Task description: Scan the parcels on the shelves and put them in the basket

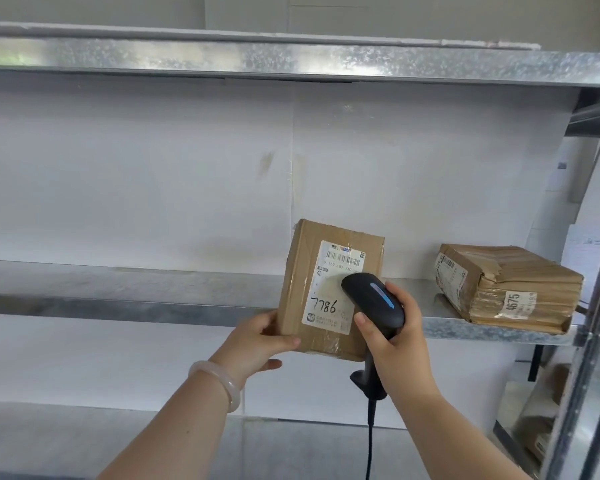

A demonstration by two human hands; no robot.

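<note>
Metal shelf [118, 306] is seen across the view. Parcel marked 4675 [510, 289] is laid flat on it, at 3 o'clock in the frame. Parcel marked 7786 [298, 271] is held upright before the shelf edge, its lower left corner gripped by the left hand [257, 344]; parcel at 1 o'clock from that hand. Black scanner [374, 299] is gripped by the right hand [395, 341], head over the label, parcel at 10 o'clock.
</note>
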